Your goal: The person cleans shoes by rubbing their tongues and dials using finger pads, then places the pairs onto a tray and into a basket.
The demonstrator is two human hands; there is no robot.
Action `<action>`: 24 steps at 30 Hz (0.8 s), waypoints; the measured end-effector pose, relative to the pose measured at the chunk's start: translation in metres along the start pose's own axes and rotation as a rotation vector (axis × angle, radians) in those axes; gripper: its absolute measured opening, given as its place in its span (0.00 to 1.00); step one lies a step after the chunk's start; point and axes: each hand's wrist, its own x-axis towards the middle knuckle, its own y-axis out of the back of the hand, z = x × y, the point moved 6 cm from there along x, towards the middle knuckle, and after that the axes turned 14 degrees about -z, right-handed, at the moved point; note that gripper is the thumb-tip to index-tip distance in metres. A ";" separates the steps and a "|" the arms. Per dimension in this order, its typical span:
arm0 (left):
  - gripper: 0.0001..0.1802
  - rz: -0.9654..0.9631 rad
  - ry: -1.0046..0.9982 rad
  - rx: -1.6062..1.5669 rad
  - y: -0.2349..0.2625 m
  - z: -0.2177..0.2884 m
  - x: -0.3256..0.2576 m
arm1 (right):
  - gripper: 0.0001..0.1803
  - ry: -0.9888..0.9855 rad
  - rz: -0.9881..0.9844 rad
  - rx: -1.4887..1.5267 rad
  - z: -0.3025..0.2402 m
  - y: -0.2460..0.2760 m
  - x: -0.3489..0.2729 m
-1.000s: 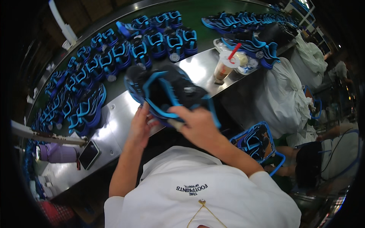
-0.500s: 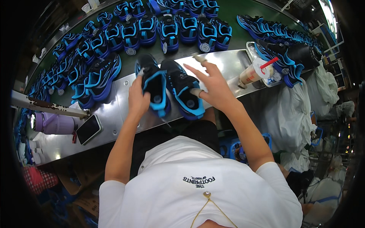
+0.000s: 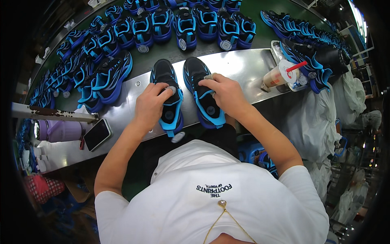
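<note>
Two black-and-blue sneakers stand side by side on the metal bench edge, toes pointing away from me. My left hand (image 3: 151, 102) is closed on the left sneaker (image 3: 164, 68), fingers and thumb at its tongue and laces. Closed on the right sneaker (image 3: 196, 66) is my right hand (image 3: 228, 94), thumb and forefinger pinching near its laces. Pale covers wrap some of my fingertips. A round light tag (image 3: 178, 137) hangs at the left sneaker's heel. Exactly which part each hand pinches is partly hidden by the fingers.
Rows of similar sneakers (image 3: 186, 26) fill the green surface beyond. A drink cup (image 3: 276, 75) with a red straw and a tray stand to the right, near white plastic bags (image 3: 315, 126). Leftward are a phone (image 3: 97, 135), a purple bottle (image 3: 63, 131) and a worn metal bar (image 3: 53, 112).
My right hand has come down from above the right sneaker onto its laces. My left hand has shifted from the left sneaker's outer side to its tongue. The sneakers now stand straighter.
</note>
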 end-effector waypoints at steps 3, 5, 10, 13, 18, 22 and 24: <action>0.19 -0.003 -0.032 0.056 -0.003 0.000 0.001 | 0.22 0.046 0.035 -0.045 -0.002 -0.003 -0.010; 0.18 -0.005 -0.045 0.058 -0.006 0.006 0.000 | 0.22 0.071 0.078 -0.076 -0.007 -0.006 -0.015; 0.16 -0.004 -0.024 0.162 -0.009 0.011 -0.001 | 0.25 0.066 0.003 -0.166 -0.012 -0.007 -0.012; 0.17 -0.046 -0.015 0.127 -0.007 0.009 -0.003 | 0.26 0.018 -0.129 -0.053 -0.006 -0.007 -0.009; 0.14 0.010 -0.102 0.248 -0.006 0.017 -0.005 | 0.23 0.091 0.009 -0.098 -0.018 -0.004 -0.016; 0.11 0.022 -0.072 0.214 -0.011 0.019 -0.003 | 0.19 0.109 0.006 -0.331 -0.029 -0.014 -0.016; 0.09 0.027 -0.058 0.164 -0.006 0.020 -0.001 | 0.17 0.131 -0.023 -0.300 -0.028 -0.013 -0.016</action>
